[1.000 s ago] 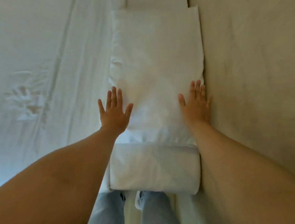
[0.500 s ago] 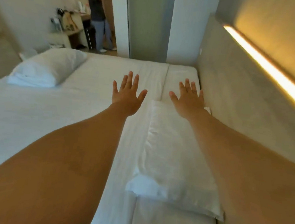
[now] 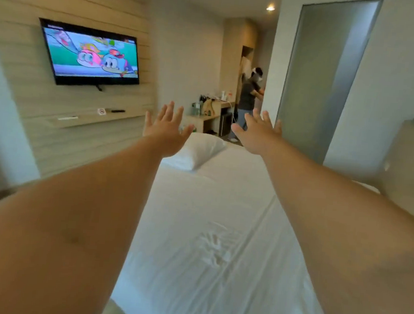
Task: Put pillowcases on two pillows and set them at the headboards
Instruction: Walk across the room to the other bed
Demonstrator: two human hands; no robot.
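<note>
At far end of bed [image 3: 207, 231], pillow [image 3: 196, 151] lies on white sheet, cased, corner toward me. Both arms stretched forward above mattress: my left hand [image 3: 164, 128] fingers splayed, palm down, holding nothing; my right hand [image 3: 257, 133] likewise spread wide, empty. Neither touches pillow. Sheet shows small crumpled patch mid-bed. Wall-mounted TV [image 3: 90, 54] at left plays cartoon; caption text unreadable. Small no-smoking sign [image 3: 101, 111] on shelf below. Second person [image 3: 249, 98] stands by desk [image 3: 212, 107] beyond.

Single head view, looking forward along bed [image 3: 207, 231] toward wall TV [image 3: 90, 54] and far doorway; forearms fill near foreground.
</note>
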